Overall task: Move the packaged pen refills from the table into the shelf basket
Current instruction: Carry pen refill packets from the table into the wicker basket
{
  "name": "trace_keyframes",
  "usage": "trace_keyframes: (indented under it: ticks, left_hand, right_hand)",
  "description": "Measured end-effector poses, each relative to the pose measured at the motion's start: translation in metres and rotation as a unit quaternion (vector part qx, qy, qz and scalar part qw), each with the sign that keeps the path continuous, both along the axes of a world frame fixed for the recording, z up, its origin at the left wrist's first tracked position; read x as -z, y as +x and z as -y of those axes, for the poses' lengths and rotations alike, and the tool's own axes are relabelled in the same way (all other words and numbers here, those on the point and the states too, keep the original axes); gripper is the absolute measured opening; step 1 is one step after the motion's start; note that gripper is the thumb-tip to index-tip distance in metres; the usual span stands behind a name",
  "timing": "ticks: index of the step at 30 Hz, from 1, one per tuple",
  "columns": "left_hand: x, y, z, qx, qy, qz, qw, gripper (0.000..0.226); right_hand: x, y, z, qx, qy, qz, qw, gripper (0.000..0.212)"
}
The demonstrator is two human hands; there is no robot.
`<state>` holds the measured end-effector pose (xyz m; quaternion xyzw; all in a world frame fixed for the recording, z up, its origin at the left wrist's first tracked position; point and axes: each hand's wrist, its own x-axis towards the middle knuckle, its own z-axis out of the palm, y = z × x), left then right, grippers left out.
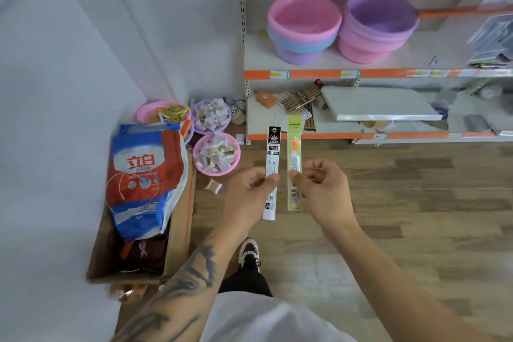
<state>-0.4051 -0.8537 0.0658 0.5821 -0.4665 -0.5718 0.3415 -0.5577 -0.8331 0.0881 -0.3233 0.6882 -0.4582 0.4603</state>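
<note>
The left hand (249,186) pinches a black-and-white refill pack (272,172) between thumb and fingers, holding it upright above the wooden floor (416,203). Just beside it, not touching, the right hand (322,183) pinches a green refill pack (294,164) the same way, also upright. Both packs hang in the air in front of the shelf unit (361,75), level with its lowest shelf. On the shelf above stand a pink tub stack (304,28) and a purple tub stack (379,28) side by side. To the left on the floor sit a cardboard box (177,230) holding a red and blue bag (144,180), and beyond it small pink bowls (216,154) filled with wrapped items.
</note>
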Motion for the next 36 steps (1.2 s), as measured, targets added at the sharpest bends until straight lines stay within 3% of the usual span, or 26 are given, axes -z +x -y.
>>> trace_keyframes:
  ticks: [4,14,20,26,36]
  left_hand:
    - [-0.014,0.01,0.081,0.004,-0.033,-0.004,0.999,0.026]
    - [-0.082,-0.027,0.24,0.001,-0.1,-0.048,0.994,0.015]
    - [-0.122,-0.063,0.313,0.0,-0.18,-0.05,0.982,0.015]
    - [-0.18,-0.102,0.381,-0.024,-0.238,-0.066,0.969,0.018]
    - [-0.24,-0.165,0.466,-0.065,-0.283,-0.131,0.948,0.018]
  right_hand:
    - [-0.014,0.006,0.076,0.005,-0.021,0.011,1.0,0.018]
    - [-0.074,-0.023,0.216,0.027,-0.109,-0.002,0.994,0.02]
    - [-0.122,-0.057,0.292,-0.002,-0.164,0.004,0.986,0.022]
    - [-0.19,-0.102,0.375,-0.043,-0.28,0.02,0.959,0.02]
    - [-0.248,-0.147,0.467,-0.095,-0.36,0.036,0.927,0.022]
